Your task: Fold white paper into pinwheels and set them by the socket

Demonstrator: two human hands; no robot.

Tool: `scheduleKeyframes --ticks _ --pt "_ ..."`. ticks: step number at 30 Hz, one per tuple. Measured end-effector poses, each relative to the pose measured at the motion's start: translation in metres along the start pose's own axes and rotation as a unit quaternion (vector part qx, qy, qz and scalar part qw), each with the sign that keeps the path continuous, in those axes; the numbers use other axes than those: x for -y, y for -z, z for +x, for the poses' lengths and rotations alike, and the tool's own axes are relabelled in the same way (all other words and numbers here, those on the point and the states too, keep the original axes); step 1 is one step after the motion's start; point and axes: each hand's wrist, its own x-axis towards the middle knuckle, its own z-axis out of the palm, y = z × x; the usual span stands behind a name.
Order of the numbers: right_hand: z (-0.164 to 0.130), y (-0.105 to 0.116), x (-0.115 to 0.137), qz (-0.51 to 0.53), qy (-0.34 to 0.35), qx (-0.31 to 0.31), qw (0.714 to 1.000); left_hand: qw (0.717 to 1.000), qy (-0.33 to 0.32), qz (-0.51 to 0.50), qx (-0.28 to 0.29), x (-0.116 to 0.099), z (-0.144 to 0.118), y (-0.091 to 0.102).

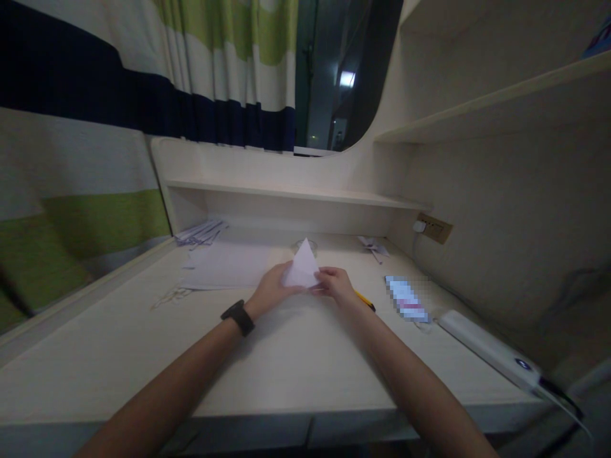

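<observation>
A folded white sheet of paper point(303, 266) stands up as a triangle with its point at the top, held just above the desk. My left hand point(274, 286) grips its left side and lower edge, and a dark watch point(238, 316) circles that wrist. On the other side, the fingers of my right hand point(335, 283) pinch the lower right corner. The paper partly covers a clear round dish point(312, 245) behind it. A yellow and black pen-like tool point(365, 300) lies beside my right hand, partly hidden by it.
White sheets point(229, 261) lie at the left, with paper strips point(203, 232) behind and thin strings point(169, 296) in front. Folded paper pieces point(375, 247), a phone point(407, 299) and a long white device with a cable point(487, 350) are on the right. Shelves point(296, 191) border the desk.
</observation>
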Motion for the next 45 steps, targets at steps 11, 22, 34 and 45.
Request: scheduleKeyframes --ticks 11,22,34,45 --pt "0.011 0.057 0.014 -0.32 0.042 0.233 0.917 0.987 0.055 0.058 -0.139 0.003 0.002 0.008" --pt "0.011 0.079 0.014 -0.693 0.066 -0.044 0.717 0.955 -0.042 0.287 0.067 0.002 -0.01 0.024" --pt "-0.004 0.095 -0.005 -0.734 0.079 -0.023 0.674 0.906 -0.195 0.255 0.276 0.001 -0.021 -0.032" --pt "-0.038 0.134 0.006 -0.691 0.145 0.057 0.706 0.916 -0.163 0.279 0.237 0.013 -0.033 -0.039"
